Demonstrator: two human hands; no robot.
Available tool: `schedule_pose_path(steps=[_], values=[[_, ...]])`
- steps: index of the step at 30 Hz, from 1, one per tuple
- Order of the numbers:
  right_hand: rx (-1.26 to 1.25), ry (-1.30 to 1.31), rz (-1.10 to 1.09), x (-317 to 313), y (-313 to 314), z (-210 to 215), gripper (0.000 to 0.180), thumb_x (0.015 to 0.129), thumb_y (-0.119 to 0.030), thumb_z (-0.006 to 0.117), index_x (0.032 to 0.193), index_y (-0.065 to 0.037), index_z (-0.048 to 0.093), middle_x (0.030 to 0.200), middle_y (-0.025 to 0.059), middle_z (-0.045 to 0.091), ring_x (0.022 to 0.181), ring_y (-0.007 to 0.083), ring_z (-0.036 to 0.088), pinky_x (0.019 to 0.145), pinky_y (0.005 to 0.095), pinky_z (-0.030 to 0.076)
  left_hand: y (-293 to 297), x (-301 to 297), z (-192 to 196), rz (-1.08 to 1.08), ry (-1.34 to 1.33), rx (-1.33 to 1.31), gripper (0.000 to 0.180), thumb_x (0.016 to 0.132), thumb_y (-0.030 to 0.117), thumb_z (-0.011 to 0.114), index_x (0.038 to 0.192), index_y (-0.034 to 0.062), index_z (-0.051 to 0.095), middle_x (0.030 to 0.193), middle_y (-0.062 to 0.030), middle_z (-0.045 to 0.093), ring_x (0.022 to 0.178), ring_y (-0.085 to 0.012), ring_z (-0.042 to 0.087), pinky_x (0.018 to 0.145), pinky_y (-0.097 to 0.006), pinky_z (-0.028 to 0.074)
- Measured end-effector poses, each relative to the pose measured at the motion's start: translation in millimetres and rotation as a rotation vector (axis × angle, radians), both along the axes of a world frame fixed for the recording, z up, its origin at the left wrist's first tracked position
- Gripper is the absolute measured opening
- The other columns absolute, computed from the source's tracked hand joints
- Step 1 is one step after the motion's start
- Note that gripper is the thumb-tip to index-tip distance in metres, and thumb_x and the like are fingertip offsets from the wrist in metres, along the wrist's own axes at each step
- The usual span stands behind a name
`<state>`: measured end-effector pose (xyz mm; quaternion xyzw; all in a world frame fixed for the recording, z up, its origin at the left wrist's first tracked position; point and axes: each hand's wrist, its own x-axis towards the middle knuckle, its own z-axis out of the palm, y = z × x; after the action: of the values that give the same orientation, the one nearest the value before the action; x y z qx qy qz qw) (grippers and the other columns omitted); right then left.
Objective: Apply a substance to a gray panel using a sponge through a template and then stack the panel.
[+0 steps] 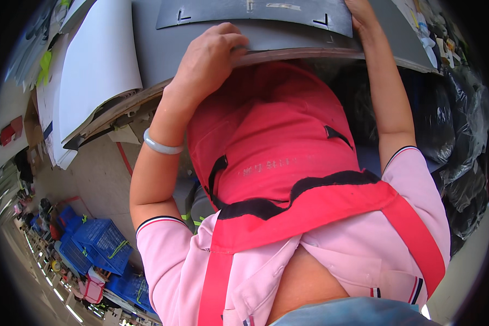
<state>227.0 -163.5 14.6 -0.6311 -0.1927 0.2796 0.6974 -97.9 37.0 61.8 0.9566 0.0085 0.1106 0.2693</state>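
Observation:
A dark grey flat template with L-shaped corner slots lies at the top of the view, over a larger grey sheet on the table. My right hand is at the template's right end, closed about its edge; the fingertips are partly cut off by the frame. Just below the template's lower edge, my left hand is over the table's near edge. Its fingers are curled in together, and whatever they pinch, if anything, is hidden. A pale bangle circles my left wrist.
A white sheet curves over the table's left part. The table edge runs close before my red apron. Blue plastic crates stand on the floor at lower left. Clear and dark plastic bags hang at right.

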Motion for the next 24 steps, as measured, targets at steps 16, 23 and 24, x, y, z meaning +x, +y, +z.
schedule_pose_path(steps=[16,23,24], values=[[0.286,-0.053,-0.256,-37.6,-34.2,78.4,0.022,0.1,-0.028,0.07,0.113,-0.01,0.068,0.097,-0.0016,0.071,0.082,0.0089,0.066,0.075,0.0253,0.054,-115.8,184.5,-41.5,-0.195,-0.001,0.107,0.028,0.088,0.007,0.059,0.112,0.0064,0.072,0.096,-0.017,0.071,0.087,-0.0358,0.07,0.078,-0.044,0.058],[0.26,-0.028,-0.112,-49.7,-41.0,8.2,0.026,0.099,-0.029,0.072,0.116,-0.009,0.07,0.1,-0.0019,0.071,0.091,0.0061,0.066,0.08,0.0243,0.054,-38.2,122.9,-71.1,0.092,0.023,-0.138,0.027,0.088,0.007,0.058,0.111,0.0051,0.072,0.095,-0.0158,0.071,0.085,-0.0333,0.069,0.076,-0.043,0.058],[0.305,-0.026,-0.043,-52.0,-44.3,3.3,0.024,0.099,-0.028,0.073,0.112,-0.009,0.073,0.1,-0.0016,0.072,0.092,0.0065,0.066,0.082,0.0242,0.053,-25.0,112.2,-71.4,0.134,0.026,-0.177,0.027,0.088,0.007,0.058,0.111,0.0049,0.072,0.094,-0.0156,0.071,0.084,-0.033,0.069,0.075,-0.042,0.058]])
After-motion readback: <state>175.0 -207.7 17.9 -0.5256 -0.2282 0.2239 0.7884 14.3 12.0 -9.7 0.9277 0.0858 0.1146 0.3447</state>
